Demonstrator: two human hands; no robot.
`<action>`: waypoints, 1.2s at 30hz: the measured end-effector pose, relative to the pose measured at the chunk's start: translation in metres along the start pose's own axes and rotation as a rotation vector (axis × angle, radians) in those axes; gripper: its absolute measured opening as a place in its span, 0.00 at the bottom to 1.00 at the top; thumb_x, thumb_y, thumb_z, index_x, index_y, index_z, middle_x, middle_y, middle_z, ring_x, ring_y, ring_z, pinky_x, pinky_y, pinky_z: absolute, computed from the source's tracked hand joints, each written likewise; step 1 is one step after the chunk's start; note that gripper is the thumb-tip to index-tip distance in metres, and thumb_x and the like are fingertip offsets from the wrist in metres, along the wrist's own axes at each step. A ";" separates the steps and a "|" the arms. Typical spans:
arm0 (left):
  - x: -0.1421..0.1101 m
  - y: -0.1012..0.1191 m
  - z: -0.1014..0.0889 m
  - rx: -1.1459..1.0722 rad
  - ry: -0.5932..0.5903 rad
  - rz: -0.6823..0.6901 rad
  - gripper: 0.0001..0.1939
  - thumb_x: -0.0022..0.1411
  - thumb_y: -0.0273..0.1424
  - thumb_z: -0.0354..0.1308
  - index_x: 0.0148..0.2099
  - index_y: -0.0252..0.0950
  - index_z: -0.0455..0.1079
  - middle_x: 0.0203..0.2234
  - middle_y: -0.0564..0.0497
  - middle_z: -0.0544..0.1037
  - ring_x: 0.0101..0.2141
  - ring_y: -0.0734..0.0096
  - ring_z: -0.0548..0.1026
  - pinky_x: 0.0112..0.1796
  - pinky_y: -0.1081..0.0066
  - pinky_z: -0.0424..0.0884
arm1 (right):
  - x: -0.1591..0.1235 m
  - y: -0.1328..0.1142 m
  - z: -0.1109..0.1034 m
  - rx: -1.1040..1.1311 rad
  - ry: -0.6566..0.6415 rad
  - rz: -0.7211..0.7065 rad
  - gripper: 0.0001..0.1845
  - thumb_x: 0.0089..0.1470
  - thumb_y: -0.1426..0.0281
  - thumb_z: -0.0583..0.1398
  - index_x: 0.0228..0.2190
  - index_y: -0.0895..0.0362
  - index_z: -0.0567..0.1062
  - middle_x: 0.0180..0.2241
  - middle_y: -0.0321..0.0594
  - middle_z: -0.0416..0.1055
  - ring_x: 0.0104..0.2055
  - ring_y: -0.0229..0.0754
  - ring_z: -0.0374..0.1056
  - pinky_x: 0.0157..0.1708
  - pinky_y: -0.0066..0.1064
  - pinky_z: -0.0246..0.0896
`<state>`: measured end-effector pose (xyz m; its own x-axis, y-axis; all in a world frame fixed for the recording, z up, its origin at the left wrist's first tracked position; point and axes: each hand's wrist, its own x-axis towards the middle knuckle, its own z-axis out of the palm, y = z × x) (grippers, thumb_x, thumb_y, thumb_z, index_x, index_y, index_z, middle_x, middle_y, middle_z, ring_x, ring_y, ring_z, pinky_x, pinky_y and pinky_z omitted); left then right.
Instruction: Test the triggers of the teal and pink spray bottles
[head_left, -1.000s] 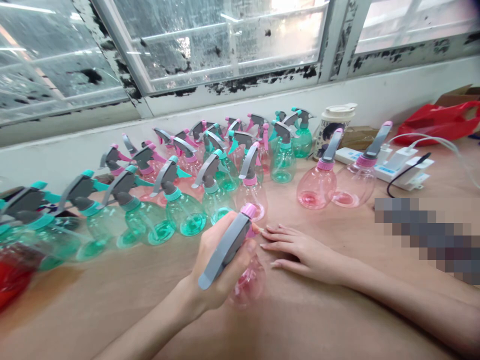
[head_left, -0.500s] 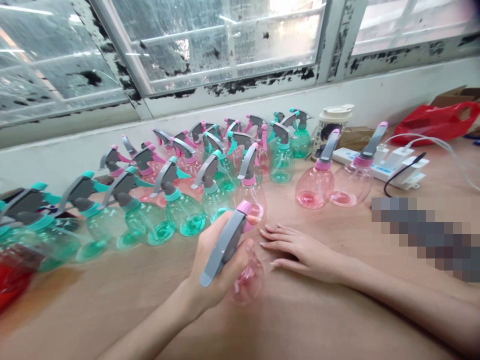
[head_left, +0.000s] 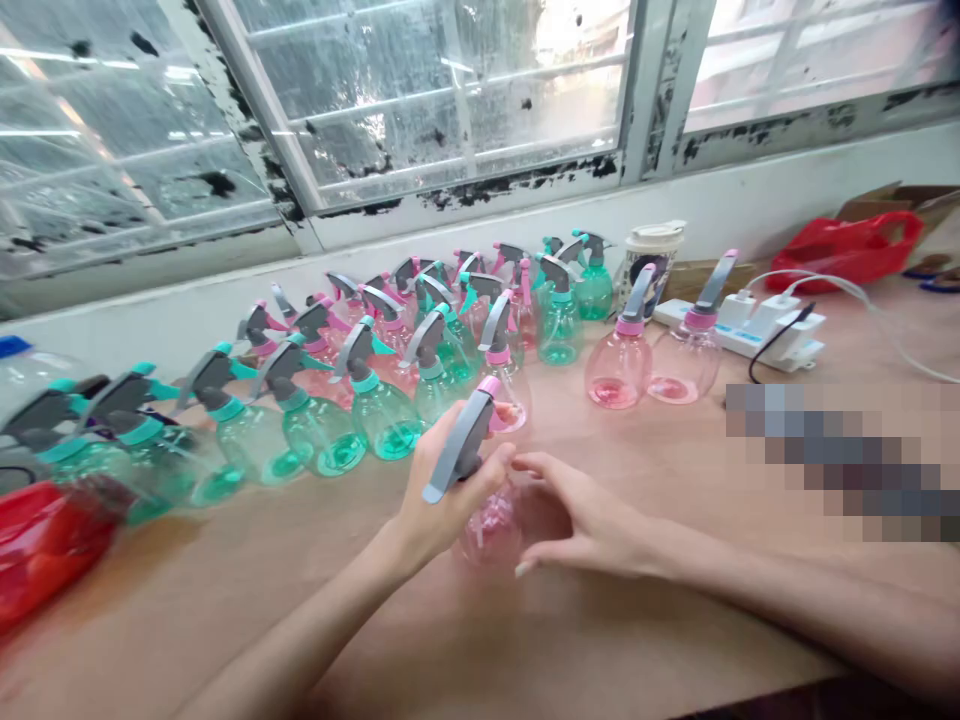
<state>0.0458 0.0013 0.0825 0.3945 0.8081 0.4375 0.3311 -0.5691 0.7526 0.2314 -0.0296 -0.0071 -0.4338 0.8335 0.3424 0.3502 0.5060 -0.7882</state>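
A clear pink spray bottle [head_left: 489,530] with a grey and pink trigger head stands on the wooden table [head_left: 360,630] in front of me. My left hand [head_left: 450,465] is wrapped round its neck and trigger. Just to the right of the bottle is my right hand [head_left: 585,515], its thumb and fingers spread in a curve around the bottle's side. Whether those fingertips touch the plastic I cannot tell. Behind my hands another pink spray bottle [head_left: 504,385] stands upright, and a green spray bottle [head_left: 386,415] is to its left.
Several more green and pink spray bottles fill the back left. Two pink ones, including a pink bottle [head_left: 619,370], stand right of centre. Behind them are a lidded cup [head_left: 652,262] and a power strip [head_left: 772,335]. Red plastic bags [head_left: 847,250] lie at both sides.
My right hand has gone from lying flat on the table to curving beside the bottle. My left hand keeps its grip. The view has shifted slightly.
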 end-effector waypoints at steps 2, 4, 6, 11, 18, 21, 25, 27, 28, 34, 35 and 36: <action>0.000 -0.002 0.004 -0.024 0.021 -0.022 0.08 0.60 0.35 0.57 0.41 0.38 0.68 0.23 0.57 0.69 0.20 0.75 0.64 0.25 0.72 0.65 | 0.005 -0.011 0.008 0.038 0.042 -0.032 0.52 0.42 0.51 0.71 0.62 0.53 0.56 0.61 0.52 0.61 0.62 0.58 0.60 0.59 0.51 0.58; 0.000 -0.003 0.008 -0.056 0.029 -0.020 0.10 0.61 0.36 0.57 0.43 0.39 0.68 0.21 0.59 0.67 0.20 0.75 0.65 0.28 0.72 0.67 | 0.010 -0.020 0.015 0.049 0.104 -0.065 0.54 0.40 0.52 0.72 0.62 0.54 0.55 0.60 0.52 0.61 0.62 0.58 0.59 0.59 0.51 0.57; 0.000 -0.002 0.013 -0.077 0.048 -0.005 0.12 0.61 0.36 0.57 0.46 0.39 0.69 0.23 0.58 0.69 0.23 0.73 0.68 0.32 0.71 0.69 | 0.014 -0.025 0.020 0.040 0.155 -0.078 0.52 0.41 0.53 0.71 0.61 0.53 0.55 0.59 0.51 0.63 0.60 0.58 0.61 0.58 0.51 0.59; 0.000 0.004 0.021 -0.088 0.046 -0.012 0.15 0.60 0.37 0.60 0.48 0.37 0.68 0.40 0.49 0.75 0.38 0.65 0.74 0.38 0.68 0.70 | 0.014 -0.029 0.021 -0.049 0.218 -0.040 0.45 0.44 0.57 0.70 0.59 0.53 0.58 0.54 0.50 0.67 0.55 0.57 0.66 0.52 0.50 0.64; -0.008 0.008 0.027 -0.065 -0.043 -0.026 0.27 0.58 0.38 0.61 0.57 0.37 0.61 0.44 0.46 0.74 0.43 0.58 0.74 0.47 0.58 0.69 | -0.003 -0.027 0.005 -0.123 0.251 -0.005 0.39 0.45 0.57 0.69 0.55 0.52 0.62 0.52 0.48 0.69 0.54 0.57 0.67 0.50 0.50 0.65; -0.018 -0.005 0.029 0.012 -0.089 0.013 0.28 0.60 0.41 0.59 0.59 0.36 0.59 0.52 0.42 0.71 0.52 0.55 0.70 0.54 0.55 0.65 | -0.011 -0.017 -0.009 -0.155 0.292 0.032 0.43 0.45 0.55 0.69 0.57 0.55 0.59 0.52 0.51 0.69 0.54 0.57 0.67 0.51 0.51 0.64; -0.034 -0.033 0.028 0.156 -0.111 0.044 0.25 0.63 0.42 0.55 0.59 0.37 0.59 0.57 0.40 0.68 0.57 0.54 0.66 0.57 0.53 0.62 | -0.018 -0.002 -0.037 -0.241 0.333 0.112 0.41 0.44 0.52 0.69 0.53 0.56 0.60 0.51 0.53 0.69 0.53 0.58 0.68 0.49 0.51 0.65; -0.040 -0.046 0.024 0.205 -0.116 0.041 0.24 0.63 0.40 0.56 0.57 0.38 0.60 0.56 0.40 0.68 0.57 0.52 0.67 0.57 0.50 0.62 | -0.016 0.003 -0.052 -0.314 0.334 0.113 0.39 0.45 0.52 0.69 0.52 0.57 0.62 0.50 0.53 0.70 0.52 0.58 0.69 0.48 0.49 0.65; -0.043 -0.051 0.023 0.229 -0.115 0.040 0.23 0.62 0.39 0.56 0.57 0.38 0.60 0.55 0.40 0.68 0.56 0.52 0.67 0.56 0.50 0.63 | -0.014 0.004 -0.059 -0.350 0.329 0.112 0.38 0.45 0.53 0.69 0.51 0.56 0.64 0.49 0.52 0.70 0.50 0.58 0.69 0.47 0.48 0.66; -0.047 -0.065 0.014 0.342 -0.079 0.057 0.18 0.64 0.36 0.55 0.54 0.38 0.62 0.51 0.42 0.71 0.52 0.53 0.71 0.53 0.51 0.66 | 0.008 0.018 -0.086 -0.508 0.339 0.135 0.35 0.45 0.52 0.69 0.49 0.56 0.68 0.46 0.51 0.69 0.47 0.57 0.69 0.42 0.46 0.67; -0.047 -0.065 0.014 0.353 -0.077 0.064 0.17 0.64 0.36 0.55 0.54 0.39 0.62 0.50 0.42 0.71 0.52 0.53 0.71 0.53 0.52 0.67 | 0.012 0.021 -0.088 -0.521 0.347 0.140 0.35 0.45 0.52 0.69 0.49 0.57 0.68 0.46 0.51 0.69 0.47 0.58 0.69 0.43 0.47 0.67; -0.047 -0.066 0.013 0.362 -0.077 0.071 0.17 0.64 0.35 0.55 0.54 0.39 0.62 0.50 0.42 0.71 0.51 0.54 0.72 0.52 0.52 0.67 | 0.016 0.024 -0.090 -0.528 0.354 0.141 0.35 0.45 0.52 0.69 0.50 0.57 0.68 0.46 0.52 0.69 0.48 0.58 0.69 0.43 0.47 0.67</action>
<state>0.0168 -0.0015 0.0056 0.4861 0.7585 0.4340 0.5767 -0.6516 0.4928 0.3072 0.0160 0.0256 -0.0857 0.8770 0.4728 0.7839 0.3522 -0.5113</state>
